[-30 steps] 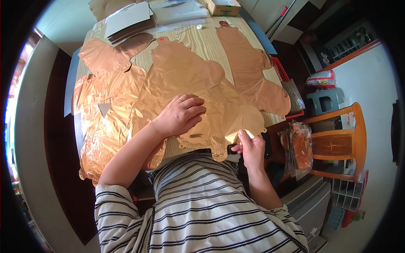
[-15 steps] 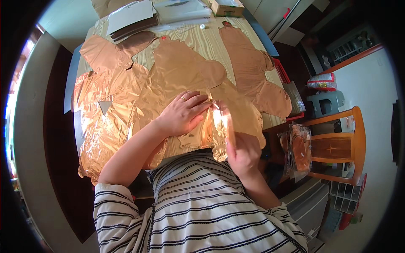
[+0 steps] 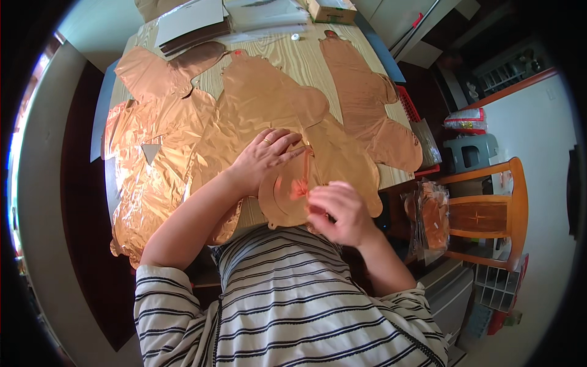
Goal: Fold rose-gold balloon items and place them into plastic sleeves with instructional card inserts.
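Observation:
A flat, uninflated foil balloon (image 3: 269, 98) in copper-gold lies across the middle of the table, with rounded lobes. My left hand (image 3: 266, 160) rests flat on it, fingers stretched out and pressing the foil near its centre. A smooth flap of the balloon (image 3: 278, 194) lies toward the near edge, mirroring fingers in its shine. Over the right border of this flap hovers my right hand (image 3: 343, 214), slightly blurred, fingers loosely curled and the thumb apart from them. Nothing shows in its grasp.
A crinkled copper foil balloon (image 3: 165, 165) lies left, another flat one (image 3: 361, 98) right. Grey boards (image 3: 192, 27), clear plastic sheets (image 3: 266, 18) and a cardboard box (image 3: 332, 11) stand at the far edge. A wooden chair (image 3: 518, 202) with bagged foil (image 3: 434, 214) is at right.
The bright raised fold of foil at the near edge now lies down to the left as a smooth flap. My right hand has moved up and slightly left; my left hand stays in place.

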{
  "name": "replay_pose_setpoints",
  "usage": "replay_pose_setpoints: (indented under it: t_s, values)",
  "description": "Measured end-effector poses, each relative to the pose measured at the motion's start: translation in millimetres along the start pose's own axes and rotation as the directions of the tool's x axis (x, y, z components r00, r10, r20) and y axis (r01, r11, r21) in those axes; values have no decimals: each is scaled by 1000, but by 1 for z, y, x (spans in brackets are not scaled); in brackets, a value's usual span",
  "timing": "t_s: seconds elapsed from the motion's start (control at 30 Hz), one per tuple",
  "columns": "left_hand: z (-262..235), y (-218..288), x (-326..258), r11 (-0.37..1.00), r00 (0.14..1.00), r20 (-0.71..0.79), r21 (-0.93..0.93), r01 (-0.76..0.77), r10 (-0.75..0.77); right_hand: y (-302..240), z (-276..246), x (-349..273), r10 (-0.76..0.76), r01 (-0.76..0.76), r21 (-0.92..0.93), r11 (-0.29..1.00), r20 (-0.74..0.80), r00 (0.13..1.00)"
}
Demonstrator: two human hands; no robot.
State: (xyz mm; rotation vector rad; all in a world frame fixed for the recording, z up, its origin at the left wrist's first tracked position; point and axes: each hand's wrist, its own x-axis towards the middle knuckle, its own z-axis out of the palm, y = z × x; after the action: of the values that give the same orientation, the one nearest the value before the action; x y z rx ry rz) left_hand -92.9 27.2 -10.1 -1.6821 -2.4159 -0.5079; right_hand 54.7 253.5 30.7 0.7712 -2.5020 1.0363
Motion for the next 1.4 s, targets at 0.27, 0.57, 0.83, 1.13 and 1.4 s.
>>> replay_pose_setpoints:
  t_s: [0.27, 0.57, 0.83, 1.13, 1.4]
  values:
    - [3, 6, 4, 998, 998, -21, -7, 60, -60, 52, 10, 4, 123, -122, -260, 958, -15, 992]
    - [-7, 5, 5, 998, 992, 104, -3, 69, -68, 51, 13, 1, 147, -44, -440, 897, 203, 968]
    - [-2, 6, 4, 997, 992, 99, 14, 75, -76, 51, 5, 3, 207, -49, -468, 882, 292, 934]
    - [-26, -4, 15, 837, 961, -131, -529, 140, -244, 45, 1, 9, 281, -113, -455, 883, 322, 904]
    - [1, 30, 20, 990, 998, -42, -134, 36, -42, 44, 1, 8, 300, -131, -456, 880, 321, 898]
